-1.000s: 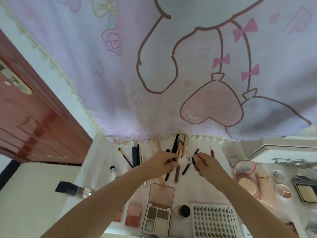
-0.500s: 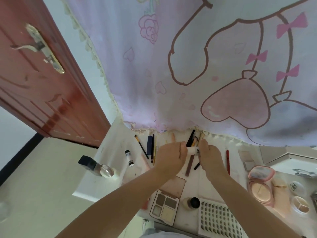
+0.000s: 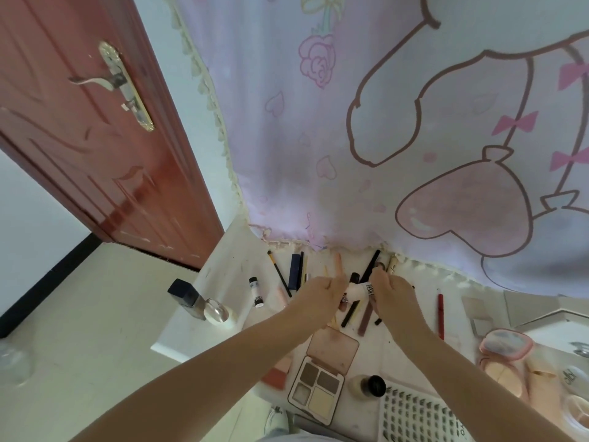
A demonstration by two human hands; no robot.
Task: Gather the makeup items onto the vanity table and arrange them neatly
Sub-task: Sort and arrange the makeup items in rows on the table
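Your left hand point(image 3: 322, 293) and right hand point(image 3: 390, 293) pinch opposite ends of the small white tube point(image 3: 359, 290) near the vanity table's point(image 3: 223, 269) back edge; likely light, smooth, slippery, so grip the body mid-length.

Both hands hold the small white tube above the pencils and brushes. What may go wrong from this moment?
1. The white tube is held between the left hand and the right hand; if one slips, it may drop onto the pencils below and scatter them.
2. The glass bottle lies near the table's left edge; a forearm sweep might push it off.
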